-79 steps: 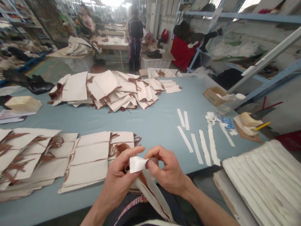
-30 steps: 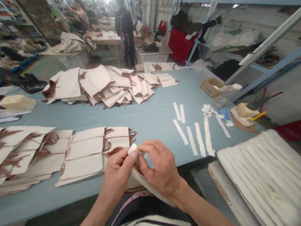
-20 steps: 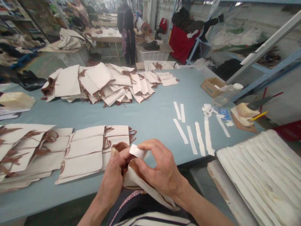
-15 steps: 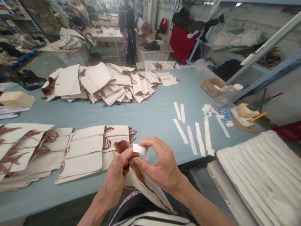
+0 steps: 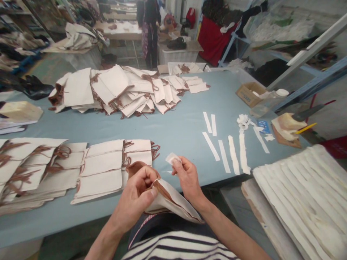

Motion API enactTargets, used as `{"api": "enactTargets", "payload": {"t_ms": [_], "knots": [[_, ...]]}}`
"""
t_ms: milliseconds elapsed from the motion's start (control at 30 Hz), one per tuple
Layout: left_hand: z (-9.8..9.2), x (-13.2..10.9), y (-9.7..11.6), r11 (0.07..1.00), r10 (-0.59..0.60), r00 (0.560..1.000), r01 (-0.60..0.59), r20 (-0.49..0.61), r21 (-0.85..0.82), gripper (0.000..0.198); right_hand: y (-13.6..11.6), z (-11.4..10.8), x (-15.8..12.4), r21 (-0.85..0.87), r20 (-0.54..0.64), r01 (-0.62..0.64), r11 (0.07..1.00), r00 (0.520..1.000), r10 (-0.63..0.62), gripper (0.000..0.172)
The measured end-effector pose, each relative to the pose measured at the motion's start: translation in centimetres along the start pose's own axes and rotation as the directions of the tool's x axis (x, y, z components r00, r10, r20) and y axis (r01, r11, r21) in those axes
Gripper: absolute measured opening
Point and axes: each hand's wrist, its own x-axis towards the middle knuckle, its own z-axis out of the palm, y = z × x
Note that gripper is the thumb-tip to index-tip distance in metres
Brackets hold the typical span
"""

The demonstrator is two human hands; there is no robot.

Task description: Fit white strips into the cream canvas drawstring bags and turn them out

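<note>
My left hand [image 5: 135, 193] pinches the edge of a cream fabric pouch [image 5: 176, 198] with brown trim and a brown lining, tilted just in front of my body. To its right, my right hand [image 5: 187, 177] is closed on a short white strip [image 5: 171, 158], thumb on top, apart from the pouch. Left of my hands lie stacked cream pouches [image 5: 104, 162] with brown cords. Several loose white strips [image 5: 210, 146] rest on the table to the right.
A heap of cream pouches [image 5: 108, 86] covers the back of the blue-grey table [image 5: 187, 115]. At the right stand a cardboard box [image 5: 245, 95], a clear jar [image 5: 264, 104] and a block with a yellow pencil [image 5: 306, 128]. White layered padding [image 5: 300, 187] is piled beside the table.
My right hand has drawn away from the pouch to the right with the white strip. My left hand still grips the pouch, its fingers now curled over the edge. The view has shifted slightly.
</note>
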Motion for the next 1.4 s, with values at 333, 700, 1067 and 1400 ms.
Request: {"api": "enactTargets", "payload": {"t_ms": [333,700,1067,1400], "knots": [[-3.4,-1.2,-0.9,0.902,-0.158,0.987,0.144,0.001,0.406,0.047,1.4,1.5,-2.1,0.045,0.151,-0.166,0.985,0.976,0.158,0.052],[-3.9,0.8,4.1,0.945,0.043,0.999,-0.033,-0.025,0.325,0.034,-11.0,0.8,-0.9,-0.177,0.371,0.214,0.961,0.919,-0.137,0.025],[-3.5,3.2,4.5,0.999,-0.027,0.999,0.029,-0.045,0.024,0.034,-11.0,3.0,1.2,-0.304,0.251,0.511,0.804,0.857,-0.45,0.022],[-3.0,3.7,3.9,0.999,-0.037,0.997,0.039,-0.06,0.031,0.033,-8.9,3.8,1.8,-0.386,0.145,0.506,0.771,0.859,-0.492,0.022]]}}
